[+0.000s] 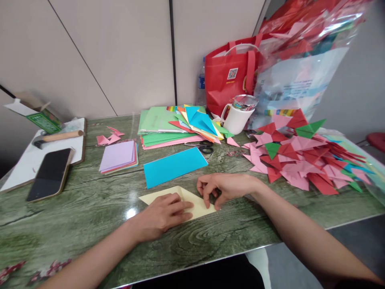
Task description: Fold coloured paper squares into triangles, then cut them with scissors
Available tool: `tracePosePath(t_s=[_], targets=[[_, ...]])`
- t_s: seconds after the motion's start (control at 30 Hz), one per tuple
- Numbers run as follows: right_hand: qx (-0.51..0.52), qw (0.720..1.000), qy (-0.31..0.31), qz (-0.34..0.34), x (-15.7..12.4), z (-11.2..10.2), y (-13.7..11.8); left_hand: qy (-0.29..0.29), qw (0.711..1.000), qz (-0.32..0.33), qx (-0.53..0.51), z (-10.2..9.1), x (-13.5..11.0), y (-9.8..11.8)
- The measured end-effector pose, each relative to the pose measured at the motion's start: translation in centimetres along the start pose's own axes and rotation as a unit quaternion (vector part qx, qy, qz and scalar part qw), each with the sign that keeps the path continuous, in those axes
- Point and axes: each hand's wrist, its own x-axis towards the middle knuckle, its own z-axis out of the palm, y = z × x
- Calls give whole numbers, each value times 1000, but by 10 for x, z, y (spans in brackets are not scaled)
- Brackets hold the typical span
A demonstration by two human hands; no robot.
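A pale yellow sheet of paper (197, 200), folded to a low pointed shape, lies on the green table near its front edge. My left hand (164, 212) rests flat on its left half, fingers stretched out towards the right. At the sheet's right corner, my right hand (215, 190) pinches the paper between thumb and finger, with the other fingers curled. Just beyond the sheet lies a blue paper strip (175, 165). A stack of square papers (118, 155), lilac on top, sits farther left.
Folded red, pink and green paper pieces (300, 156) form a heap at right. Behind are coloured paper packs (156, 120), black scissors (206, 147), a white mug (238, 118) and a red bag (222, 86). At left lie a phone (51, 172) and a wooden-handled tool (61, 136).
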Motion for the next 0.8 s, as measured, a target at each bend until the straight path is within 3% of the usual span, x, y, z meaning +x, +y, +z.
tracePosePath(t_s=[0.4, 0.8], targets=[[4, 1000, 0, 7, 0, 0, -3, -23, 1000, 5, 15, -3, -1, -1], [14, 1000, 1, 4, 0, 1, 0, -8, 1000, 3, 10, -2, 0, 0]])
